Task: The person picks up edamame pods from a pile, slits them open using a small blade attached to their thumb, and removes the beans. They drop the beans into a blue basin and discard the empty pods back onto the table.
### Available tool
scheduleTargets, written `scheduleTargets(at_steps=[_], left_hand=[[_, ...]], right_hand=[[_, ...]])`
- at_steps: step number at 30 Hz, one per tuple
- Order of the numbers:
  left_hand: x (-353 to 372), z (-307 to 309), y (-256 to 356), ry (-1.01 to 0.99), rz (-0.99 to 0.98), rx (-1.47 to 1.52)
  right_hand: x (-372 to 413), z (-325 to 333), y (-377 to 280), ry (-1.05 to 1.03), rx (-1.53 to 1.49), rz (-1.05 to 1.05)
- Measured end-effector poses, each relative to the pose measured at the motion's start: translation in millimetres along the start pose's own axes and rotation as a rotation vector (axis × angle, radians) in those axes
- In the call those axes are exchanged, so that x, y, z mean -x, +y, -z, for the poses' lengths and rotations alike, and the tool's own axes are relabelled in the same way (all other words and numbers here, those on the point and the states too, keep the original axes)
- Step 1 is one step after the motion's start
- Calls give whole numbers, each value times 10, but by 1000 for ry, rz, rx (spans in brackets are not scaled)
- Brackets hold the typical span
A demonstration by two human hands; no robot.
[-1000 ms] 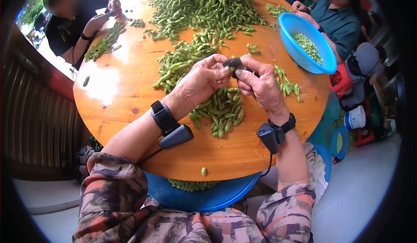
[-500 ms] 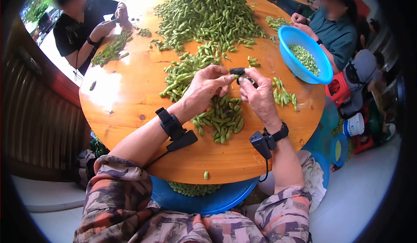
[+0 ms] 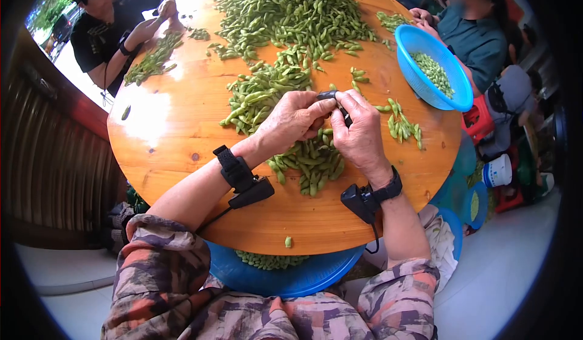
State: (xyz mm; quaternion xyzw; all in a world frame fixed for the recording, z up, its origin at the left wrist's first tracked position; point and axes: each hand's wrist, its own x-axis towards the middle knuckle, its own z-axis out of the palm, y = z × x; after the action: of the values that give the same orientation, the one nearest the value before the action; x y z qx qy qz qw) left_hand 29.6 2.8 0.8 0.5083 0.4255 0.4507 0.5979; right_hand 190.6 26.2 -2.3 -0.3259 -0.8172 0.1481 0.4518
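Note:
My left hand [image 3: 293, 120] is closed over the pile, its thumb and fingers pinched and meeting my right hand's fingertips. What the left pinch holds is hidden. My right hand [image 3: 361, 132] is closed around a small black object [image 3: 328, 95], whose exact kind I cannot make out. Below both hands lies a small pile of green soybean pods [image 3: 313, 167], joined to a larger heap of pods [image 3: 261, 94] behind my left hand. Several loose or opened pods [image 3: 401, 124] lie right of my right hand.
A big mound of pods [image 3: 297, 18] covers the far side of the round wooden table [image 3: 176, 188]. A blue basket [image 3: 413, 75] of shelled beans stands at the right. Below the front edge sits a blue basin [image 3: 243, 276] with beans. Two people work across the table.
My hands have drawn closer together, the right one shifting slightly left and its fingers folding in. The green bit at my fingertips is now out of sight. The view has shifted slightly.

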Motion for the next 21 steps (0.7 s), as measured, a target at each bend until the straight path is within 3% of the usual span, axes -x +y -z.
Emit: scheduleTargets(at_steps=[8, 13, 20, 21], left_hand=[[-1, 66, -14, -63, -1, -182], [-23, 128, -28, -123, 102, 31], [-74, 196, -61, -148, 107, 190], [-77, 206, -70, -146, 107, 191]], right_hand=[[-13, 43, 56, -79, -141, -190], [-26, 69, 116, -127, -243, -386], [-28, 77, 77, -71, -262, -385], [-51, 100, 20, -55, -167, -303]])
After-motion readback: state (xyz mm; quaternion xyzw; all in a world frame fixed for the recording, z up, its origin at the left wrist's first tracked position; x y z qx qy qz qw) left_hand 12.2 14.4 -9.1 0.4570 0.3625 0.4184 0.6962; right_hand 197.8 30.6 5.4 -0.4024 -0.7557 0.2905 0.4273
